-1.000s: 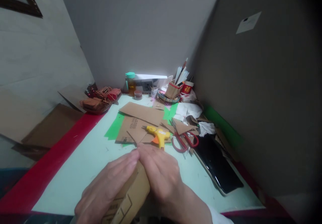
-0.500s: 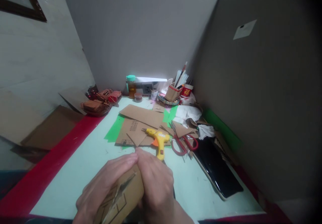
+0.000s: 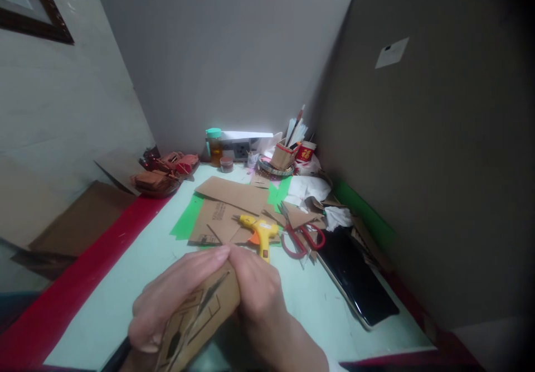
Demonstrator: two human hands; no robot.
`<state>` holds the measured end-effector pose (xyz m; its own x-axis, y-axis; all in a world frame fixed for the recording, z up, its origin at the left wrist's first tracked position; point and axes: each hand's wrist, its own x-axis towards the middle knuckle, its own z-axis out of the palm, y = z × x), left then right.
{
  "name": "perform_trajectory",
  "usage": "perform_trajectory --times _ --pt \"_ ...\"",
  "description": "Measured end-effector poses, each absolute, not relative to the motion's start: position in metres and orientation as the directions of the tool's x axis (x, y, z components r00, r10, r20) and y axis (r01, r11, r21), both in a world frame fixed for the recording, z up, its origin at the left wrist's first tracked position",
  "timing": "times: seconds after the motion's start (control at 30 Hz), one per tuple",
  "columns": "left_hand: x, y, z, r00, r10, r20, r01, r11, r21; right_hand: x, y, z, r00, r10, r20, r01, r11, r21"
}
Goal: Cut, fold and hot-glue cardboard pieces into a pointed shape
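Note:
A folded cardboard piece (image 3: 204,319) with black printed lines is held low in front of me, its two layers slightly parted along a dark slit. My left hand (image 3: 173,294) is wrapped over its left side, thumb at the top end. On the right, my right hand (image 3: 259,294) presses its far end, and the fingertips of both hands meet there. Just beyond them lies a yellow glue gun (image 3: 262,231), nozzle to the left, on flat cardboard (image 3: 217,216). Red-handled scissors (image 3: 301,239) rest open to its right.
A black phone (image 3: 357,277) lies at the right. Green paper (image 3: 188,216) is under the cardboard. Farther back stand a bottle (image 3: 215,148), a small jar (image 3: 226,164), a brush holder (image 3: 284,155) and a red cup (image 3: 305,151). Reddish-brown craft pieces (image 3: 156,178) sit at the left edge.
Both hands and the held cardboard have turned slightly, showing more of its printed face. The whole view has shifted a little. The hands keep their hold.

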<state>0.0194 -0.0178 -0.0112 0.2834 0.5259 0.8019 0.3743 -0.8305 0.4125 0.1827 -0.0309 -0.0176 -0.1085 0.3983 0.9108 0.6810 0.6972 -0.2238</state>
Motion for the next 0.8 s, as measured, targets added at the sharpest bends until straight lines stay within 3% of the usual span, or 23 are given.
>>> perform_trajectory --times 0.37,0.47,0.57,0.8 --pt "0.018 0.002 0.03 0.484 0.556 0.675 0.282 -0.83 0.482 0.2 -0.04 0.017 -0.267 0.355 0.896 0.651 0.752 -0.104" --pt "0.022 -0.004 0.037 0.375 0.578 0.725 0.155 -0.81 0.566 0.199 -0.039 0.021 -0.289 0.349 0.891 0.644 0.76 -0.089" --pt "0.029 -0.007 0.034 0.252 0.529 0.81 0.002 -0.838 0.546 0.195 -0.037 0.018 -0.239 0.32 0.917 0.664 0.743 -0.086" --pt "0.026 -0.012 0.02 0.237 0.6 0.764 0.034 -0.791 0.61 0.179 -0.037 0.002 -0.154 0.297 0.942 0.754 0.652 -0.083"
